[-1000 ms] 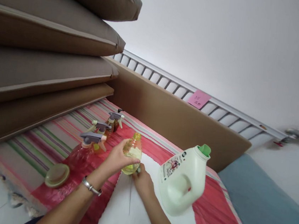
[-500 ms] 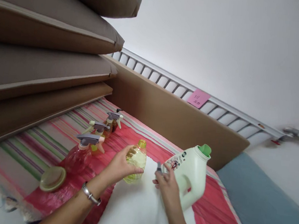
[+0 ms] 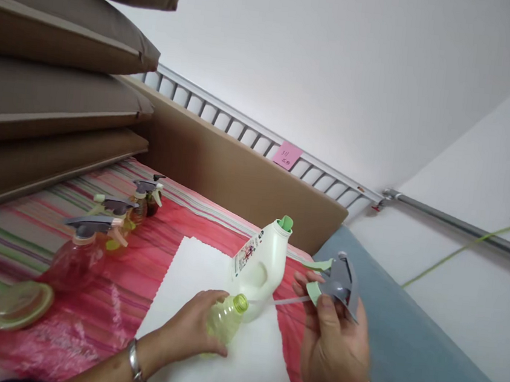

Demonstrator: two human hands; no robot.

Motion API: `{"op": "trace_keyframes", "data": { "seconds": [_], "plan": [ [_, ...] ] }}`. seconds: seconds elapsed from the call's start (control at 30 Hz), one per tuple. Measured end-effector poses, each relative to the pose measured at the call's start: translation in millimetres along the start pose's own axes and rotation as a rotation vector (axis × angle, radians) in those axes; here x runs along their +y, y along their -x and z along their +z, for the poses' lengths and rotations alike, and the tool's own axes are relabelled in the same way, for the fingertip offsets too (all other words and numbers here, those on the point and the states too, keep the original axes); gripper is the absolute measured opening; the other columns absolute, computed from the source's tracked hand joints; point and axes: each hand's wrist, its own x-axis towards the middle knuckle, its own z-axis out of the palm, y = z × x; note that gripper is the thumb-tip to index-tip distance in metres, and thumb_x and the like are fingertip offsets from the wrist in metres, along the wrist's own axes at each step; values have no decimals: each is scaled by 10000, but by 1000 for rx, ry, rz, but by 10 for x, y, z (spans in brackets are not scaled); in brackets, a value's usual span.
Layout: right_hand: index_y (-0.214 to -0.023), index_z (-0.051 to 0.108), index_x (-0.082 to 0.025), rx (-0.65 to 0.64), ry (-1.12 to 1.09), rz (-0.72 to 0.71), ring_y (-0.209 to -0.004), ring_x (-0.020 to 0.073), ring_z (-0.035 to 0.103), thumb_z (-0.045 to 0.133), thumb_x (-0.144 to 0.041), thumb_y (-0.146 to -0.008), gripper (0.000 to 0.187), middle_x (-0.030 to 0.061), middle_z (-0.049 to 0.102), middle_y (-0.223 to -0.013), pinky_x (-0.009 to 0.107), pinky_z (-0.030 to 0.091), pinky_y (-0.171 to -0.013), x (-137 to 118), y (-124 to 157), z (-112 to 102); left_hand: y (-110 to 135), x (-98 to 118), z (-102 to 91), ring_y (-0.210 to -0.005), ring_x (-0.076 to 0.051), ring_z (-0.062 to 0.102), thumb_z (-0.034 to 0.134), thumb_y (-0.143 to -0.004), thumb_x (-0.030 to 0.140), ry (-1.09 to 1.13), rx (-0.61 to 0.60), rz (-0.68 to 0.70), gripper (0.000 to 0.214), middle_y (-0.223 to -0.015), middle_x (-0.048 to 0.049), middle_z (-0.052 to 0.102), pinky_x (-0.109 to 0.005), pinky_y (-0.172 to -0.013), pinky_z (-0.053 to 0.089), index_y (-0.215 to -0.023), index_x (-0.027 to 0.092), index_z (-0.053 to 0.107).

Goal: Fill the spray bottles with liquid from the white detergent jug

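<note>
My left hand [image 3: 191,321] is closed around a yellow-green clear bottle [image 3: 226,317], tilted with its uncapped neck pointing right. In my right hand [image 3: 335,339] is a grey spray trigger head [image 3: 338,285] with a pale green collar and lever. Its thin dip tube [image 3: 289,301] stretches left toward the bottle's mouth; whether the tip is inside I cannot tell. Just behind the bottle stands a large pale jug [image 3: 271,253] with a green spout, over a white cloth [image 3: 182,280].
At left stand a pink spray bottle [image 3: 78,260] and several other spray bottles, near a round lidded dish [image 3: 22,305]. Stacked grey-brown cushions [image 3: 56,91] rise behind them. A brown board [image 3: 221,169] and a radiator [image 3: 195,103] line the back; a blue-grey cushion [image 3: 404,328] lies right.
The view has swung right. My right hand has moved right and up from beside the jug, and the spray head now shows plainly in it. The bottle has tipped toward the right.
</note>
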Motion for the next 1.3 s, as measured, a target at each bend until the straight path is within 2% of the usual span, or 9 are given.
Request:
{"op": "trace_keyframes", "data": {
  "seconds": [0.23, 0.4, 0.5, 0.63, 0.83, 0.97, 1.07, 1.17, 1.3],
  "plan": [
    [-1270, 465, -286, -72, 67, 130, -996, 248, 613, 626, -359, -805, 497, 52, 626, -1073, 478, 460, -917, 217, 73, 43, 12, -12, -83, -1121, -309, 508, 881, -400, 345, -45, -19, 33, 909, -1208, -101, 579, -456, -992, 393, -1221, 216, 514],
    [-1245, 475, -268, -195, 69, 307, -1049, 256, 591, 674, -377, -756, 539, 54, 647, -1084, 451, 411, -964, 561, 221, 70, -26, 44, -115, -1115, -312, 508, 879, -405, 344, -24, -13, 40, 900, -1200, -100, 581, -450, -981, 398, -1220, 215, 518],
    [-1172, 539, -232, -255, 137, 445, -1082, 263, 571, 658, -397, -758, 461, 67, 659, -1105, 429, 407, -960, 787, 324, 45, -21, 12, -81, -1111, -308, 512, 878, -400, 342, -5, -1, 37, 913, -1197, -98, 578, -441, -978, 404, -1227, 218, 514],
    [-1131, 575, -225, -282, 83, 545, -1125, 259, 548, 637, -405, -778, 401, 63, 643, -1158, 423, 372, -998, 965, 432, -16, 0, -61, -26, -1103, -298, 515, 880, -393, 341, -1, -8, 35, 915, -1192, -93, 579, -433, -969, 411, -1222, 217, 513],
    [-1174, 560, -266, -396, 117, 524, -1233, 249, 457, 649, -399, -779, 426, 44, 610, -1236, 438, 268, -1083, 954, 478, -134, -4, -48, -11, -1083, -294, 521, 874, -400, 347, -31, 2, 26, 889, -1174, -97, 583, -429, -953, 417, -1200, 199, 517],
    [-1181, 559, -251, -462, 109, 561, -1218, 266, 478, 668, -408, -758, 464, 68, 629, -1209, 454, 323, -1055, 933, 436, -179, -2, -31, -15, -1079, -299, 522, 875, -390, 351, -45, -4, 22, 893, -1168, -95, 587, -433, -947, 417, -1198, 212, 520],
    [-1057, 616, -224, -438, 186, 536, -1079, 287, 578, 721, -378, -699, 403, 62, 680, -1081, 454, 413, -972, 945, 414, -161, 18, -52, -19, -1069, -298, 524, 866, -407, 369, -66, -10, 30, 867, -1163, -94, 596, -427, -931, 424, -1191, 212, 530],
    [-955, 634, -218, -411, 190, 575, -990, 292, 622, 767, -355, -635, 372, 52, 707, -989, 454, 458, -915, 952, 416, -138, 44, -69, -31, -1057, -293, 526, 846, -447, 399, -90, -30, 39, 834, -1163, -88, 604, -423, -916, 426, -1197, 218, 528],
    [-1040, 633, -267, -458, 69, 674, -1095, 305, 581, 766, -385, -631, 445, 77, 674, -1135, 491, 441, -942, 935, 440, -159, 55, -61, -43, -1031, -287, 537, 837, -465, 415, -109, -50, 61, 796, -1163, -85, 608, -420, -905, 424, -1176, 213, 542]
  ]
}}
